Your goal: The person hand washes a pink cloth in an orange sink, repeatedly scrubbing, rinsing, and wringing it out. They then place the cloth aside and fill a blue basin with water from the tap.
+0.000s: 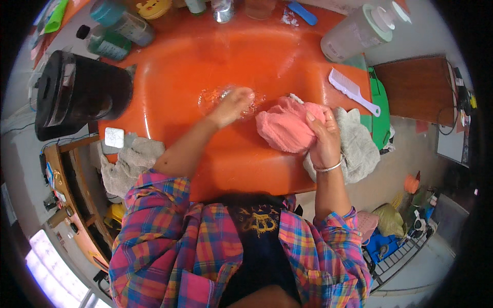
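Note:
A smooth orange washbasin lies before me. My left hand is low in it, over the drain, with clear water rippling and splashing around it. Its fingers are curled under and partly hidden, and nothing shows in its grasp. Over the basin's right side, my right hand grips a bunched pink fleecy cloth, thumb on top. A small white piece shows at the cloth's upper edge. Behind that hand, a grey towel hangs over the basin's right rim.
A lilac comb and a pump bottle stand or lie at right. At left are a black container, a green bottle, a white square block and another grey towel. A metal tap is at the back.

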